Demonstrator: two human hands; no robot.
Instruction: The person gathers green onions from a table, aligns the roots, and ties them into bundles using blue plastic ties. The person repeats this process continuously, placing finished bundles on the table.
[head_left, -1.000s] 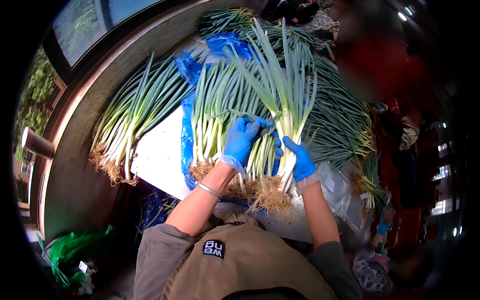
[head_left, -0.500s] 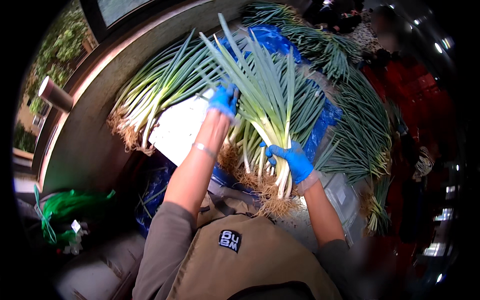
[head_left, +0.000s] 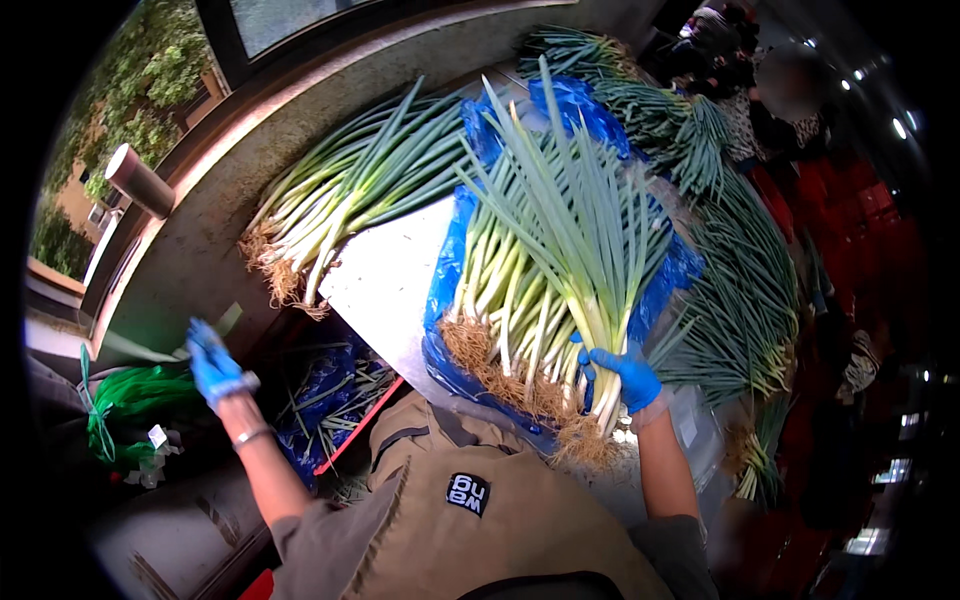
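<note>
My right hand (head_left: 622, 377), in a blue glove, is closed round the white lower stems of a small bunch of green onions (head_left: 592, 300). Their roots hang below the hand and their leaves fan upward, over a pile of green onions (head_left: 500, 290) on blue plastic. Off the table on the left, my gloved left hand (head_left: 212, 368) is stretched out, its fingers extended and slightly blurred. Pale green leaf strips (head_left: 145, 348) show beside its fingertips; whether they touch the hand is unclear. Below it lies a green net bag (head_left: 150, 395).
Another heap of green onions (head_left: 345, 205) lies by the window wall, on the white tabletop (head_left: 385, 265). More bundles (head_left: 735, 290) line the right side. A blue plastic bag (head_left: 320, 400) with leaf scraps is below the table's left edge. A pipe (head_left: 140, 182) juts from the sill.
My left hand has swung from the leaves above the pile down to the far left, beside the green net bag. My right hand still grips the bunch, which appears slightly lower and farther right.
</note>
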